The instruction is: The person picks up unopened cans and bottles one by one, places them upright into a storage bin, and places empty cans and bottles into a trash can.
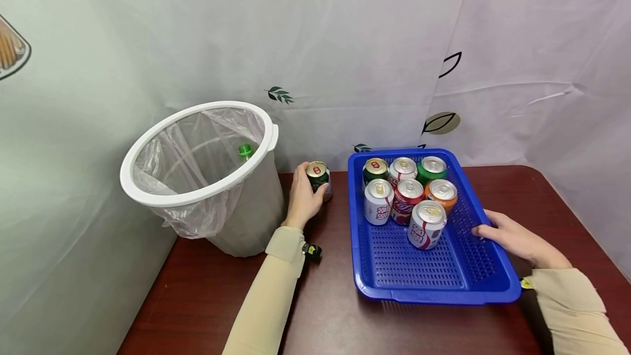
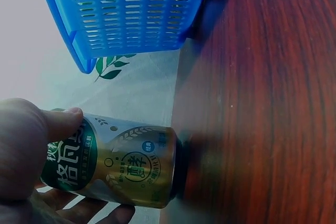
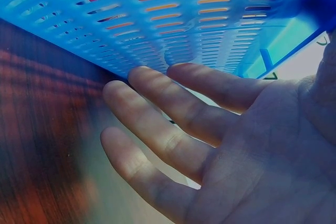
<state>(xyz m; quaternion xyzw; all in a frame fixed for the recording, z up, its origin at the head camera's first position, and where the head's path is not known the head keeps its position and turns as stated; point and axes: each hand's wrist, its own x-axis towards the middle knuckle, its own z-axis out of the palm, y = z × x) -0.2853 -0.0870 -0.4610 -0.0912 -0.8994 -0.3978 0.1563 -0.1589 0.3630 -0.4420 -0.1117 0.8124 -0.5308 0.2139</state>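
My left hand (image 1: 304,197) grips a green-and-gold drink can (image 1: 317,177), thumb on one side and fingers on the other. In the left wrist view the can (image 2: 134,163) shows its printed side, its base right at the tabletop. My right hand (image 1: 515,239) holds the right rim of a blue plastic basket (image 1: 414,295), thumb over the rim. Along the basket's outer wall, the fingers (image 3: 157,124) reach in the right wrist view. Several cans stand upright in the basket's far half, among them a white can (image 1: 426,229), a red can (image 1: 407,201) and an orange can (image 1: 442,193).
Left of the can stands a tall bin (image 1: 251,218) with a white rim and a clear liner; a green-capped bottle (image 1: 245,151) shows inside it. Behind the dark red-brown table (image 1: 325,300) hangs a pale printed cloth (image 1: 345,70).
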